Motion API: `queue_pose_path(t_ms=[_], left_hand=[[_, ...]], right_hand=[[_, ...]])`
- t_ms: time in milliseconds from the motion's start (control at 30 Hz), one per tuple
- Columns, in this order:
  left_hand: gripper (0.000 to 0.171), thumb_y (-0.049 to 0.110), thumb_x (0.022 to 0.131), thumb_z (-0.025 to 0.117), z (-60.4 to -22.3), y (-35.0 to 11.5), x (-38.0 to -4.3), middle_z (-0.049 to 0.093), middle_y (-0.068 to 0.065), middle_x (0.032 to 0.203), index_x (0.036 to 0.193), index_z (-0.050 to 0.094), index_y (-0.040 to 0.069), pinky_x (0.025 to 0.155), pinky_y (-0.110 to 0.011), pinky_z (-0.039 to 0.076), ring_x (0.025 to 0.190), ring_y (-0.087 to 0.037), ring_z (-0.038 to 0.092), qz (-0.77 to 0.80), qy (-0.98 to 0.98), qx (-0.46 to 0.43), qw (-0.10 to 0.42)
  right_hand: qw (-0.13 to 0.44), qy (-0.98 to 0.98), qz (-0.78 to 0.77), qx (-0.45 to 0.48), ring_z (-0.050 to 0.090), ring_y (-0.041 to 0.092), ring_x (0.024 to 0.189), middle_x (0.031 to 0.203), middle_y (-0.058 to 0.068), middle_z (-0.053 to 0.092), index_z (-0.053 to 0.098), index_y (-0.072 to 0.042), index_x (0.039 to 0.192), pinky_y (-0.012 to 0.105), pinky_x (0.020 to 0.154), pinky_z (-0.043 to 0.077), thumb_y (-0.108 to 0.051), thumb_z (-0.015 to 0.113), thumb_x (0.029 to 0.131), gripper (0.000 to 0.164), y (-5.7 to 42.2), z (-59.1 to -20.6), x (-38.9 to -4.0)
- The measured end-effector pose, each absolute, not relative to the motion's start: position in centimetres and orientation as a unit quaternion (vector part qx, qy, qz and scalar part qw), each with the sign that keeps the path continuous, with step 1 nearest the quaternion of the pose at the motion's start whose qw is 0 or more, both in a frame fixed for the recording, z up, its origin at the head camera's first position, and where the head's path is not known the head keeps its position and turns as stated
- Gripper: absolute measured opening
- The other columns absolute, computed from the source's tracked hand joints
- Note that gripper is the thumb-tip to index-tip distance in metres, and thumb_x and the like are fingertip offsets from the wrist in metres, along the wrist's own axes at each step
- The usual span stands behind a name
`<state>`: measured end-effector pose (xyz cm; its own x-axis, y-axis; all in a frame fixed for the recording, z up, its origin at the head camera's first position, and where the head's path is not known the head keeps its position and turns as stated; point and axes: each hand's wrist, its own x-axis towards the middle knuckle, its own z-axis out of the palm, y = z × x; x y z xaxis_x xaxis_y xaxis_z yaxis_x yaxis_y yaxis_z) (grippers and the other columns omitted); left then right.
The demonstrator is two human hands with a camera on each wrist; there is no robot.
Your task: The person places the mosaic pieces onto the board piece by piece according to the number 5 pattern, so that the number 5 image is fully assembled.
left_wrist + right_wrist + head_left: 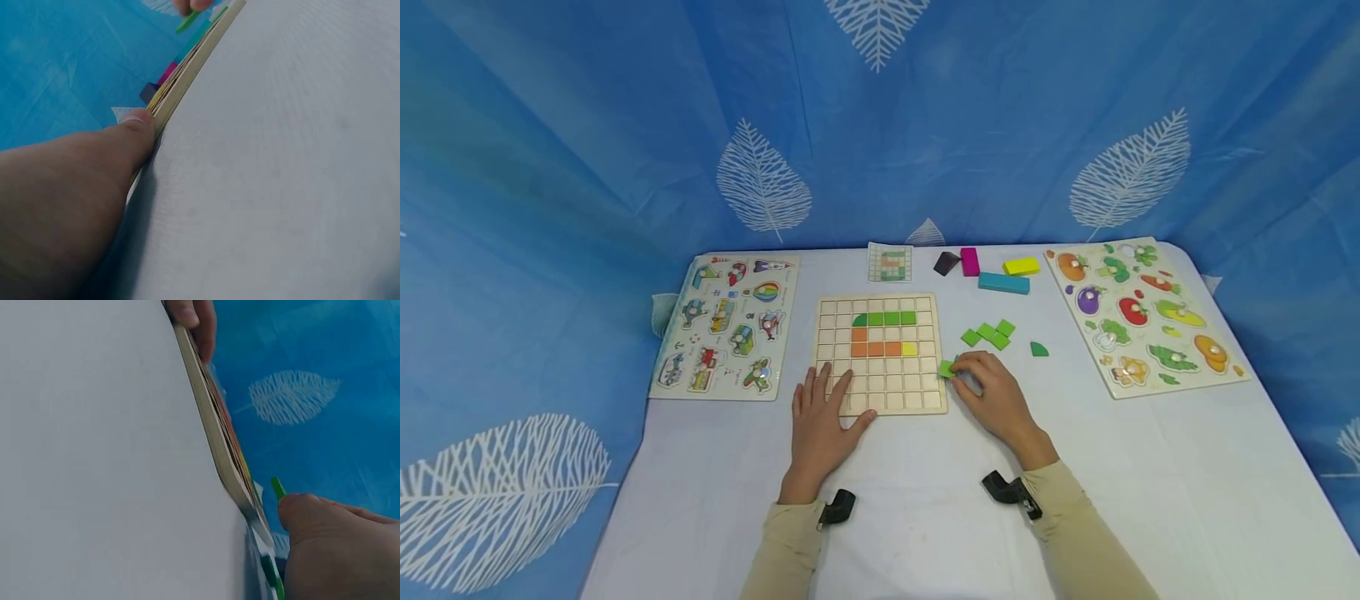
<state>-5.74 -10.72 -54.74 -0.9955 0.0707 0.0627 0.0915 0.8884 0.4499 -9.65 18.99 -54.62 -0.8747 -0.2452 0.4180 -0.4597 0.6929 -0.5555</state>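
A wooden grid board [880,387] lies flat at the middle of the table. It bears a dark green quarter-round tile [859,320], a row of light green squares [892,318], several orange squares [876,349] and a yellow square [909,349]. My left hand [822,429] rests with spread fingers on the board's near left corner, the thumb at its near edge. Just off the board's right edge, my right hand [997,402] pinches a light green square tile [947,368] between thumb and fingers; the right wrist view shows this tile [277,486] raised above the board's surface.
Several loose green squares [985,331] and a dark green quarter-round [1039,349] lie right of the board. Behind are a pattern card [890,275] and blue [1003,283], yellow [1021,266], magenta [970,262] and black [947,263] blocks. Picture puzzles flank them, vehicles [775,325] left, vegetables [1138,354] right.
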Motion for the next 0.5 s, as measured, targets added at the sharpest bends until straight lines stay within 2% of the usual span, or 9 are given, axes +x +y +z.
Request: queue_pose_path(t_ms=[233, 500], left_hand=[[0.080, 0.060, 0.089, 0.068, -54.9, -10.7, -5.8, 0.024, -0.014, 0.169, 0.155, 0.045, 0.021, 0.126, -0.061, 0.010, 0.159, -0.037, 0.010, -0.231, -0.972, -0.037, 0.018], [0.079, 0.059, 0.088, 0.070, -54.7, -10.6, -5.7, 0.026, -0.015, 0.168, 0.154, 0.047, 0.020, 0.125, -0.062, 0.013, 0.158, -0.039, 0.013, -0.230, -0.972, -0.039, 0.029]], right_hand=[[0.159, -0.900, 0.319, 0.250, 0.065, 0.025, 0.106, 0.113, 0.006, 0.069, 0.077, -0.011, 0.104, 0.041, 0.089, 0.055, -0.016, 0.079, 0.090, 0.015, 15.8, -54.8, -11.0], [0.144, -0.907, 0.293, 0.267, 0.064, 0.026, 0.103, 0.114, 0.006, 0.070, 0.078, -0.013, 0.106, 0.041, 0.090, 0.054, -0.019, 0.075, 0.093, 0.014, 14.0, -54.7, -12.1]])
